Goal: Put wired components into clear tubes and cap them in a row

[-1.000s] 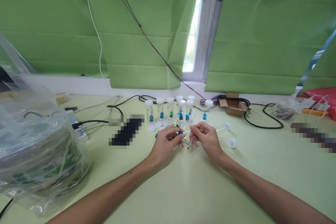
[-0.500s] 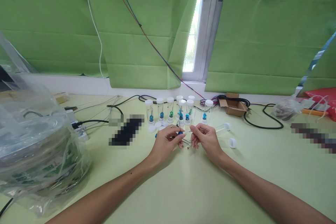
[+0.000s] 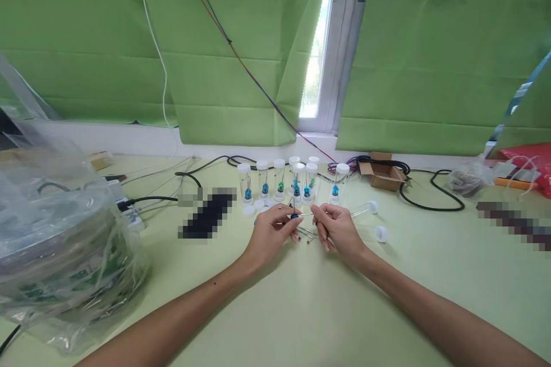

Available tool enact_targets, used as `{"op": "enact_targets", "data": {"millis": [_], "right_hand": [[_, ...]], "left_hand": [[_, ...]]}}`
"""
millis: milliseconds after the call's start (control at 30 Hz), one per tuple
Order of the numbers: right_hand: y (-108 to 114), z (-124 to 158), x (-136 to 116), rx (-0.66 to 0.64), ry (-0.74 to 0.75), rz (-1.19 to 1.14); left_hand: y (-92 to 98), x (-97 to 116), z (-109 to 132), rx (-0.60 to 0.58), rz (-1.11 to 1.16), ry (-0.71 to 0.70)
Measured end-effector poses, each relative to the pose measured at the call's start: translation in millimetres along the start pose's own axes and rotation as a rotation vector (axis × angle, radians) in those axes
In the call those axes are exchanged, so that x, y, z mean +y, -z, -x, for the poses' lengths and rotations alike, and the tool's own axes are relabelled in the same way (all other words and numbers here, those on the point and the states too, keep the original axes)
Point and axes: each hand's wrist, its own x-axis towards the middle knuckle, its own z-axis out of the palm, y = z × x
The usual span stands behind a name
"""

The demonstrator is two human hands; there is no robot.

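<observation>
Between the fingertips of my left hand is a small blue part with a thin dark stem rising from it. My right hand is closed on a thin metal rod, whose end reaches the blue part; its exact kind is too small to tell. Below my fingertips lie several thin metal pieces on the table. Just beyond my hands, several clear tubes with white caps, such as the one at right, stand upright with blue or green pieces inside.
Two clear tubes lie beside my right hand, one with its white end outward. Loose white caps lie left of centre. Behind are an open cardboard box and black cables. A large plastic-wrapped reel stands at left.
The fingers of my right hand have curled and shifted slightly around the rod. My left hand keeps the blue part almost in place, moved a touch left.
</observation>
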Motion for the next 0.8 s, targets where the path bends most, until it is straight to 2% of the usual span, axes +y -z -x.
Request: {"op": "enact_targets", "data": {"millis": [333,800], "right_hand": [[-0.4,0.9,-2.1,-0.076,-0.226,-0.239],[-7.5,2.8,-3.5,-0.020,-0.220,-0.383]], "left_hand": [[1.1,-3.3,0.2,-0.010,-0.015,-0.017],[-0.3,-3.5,0.6,0.011,0.029,0.000]]}}
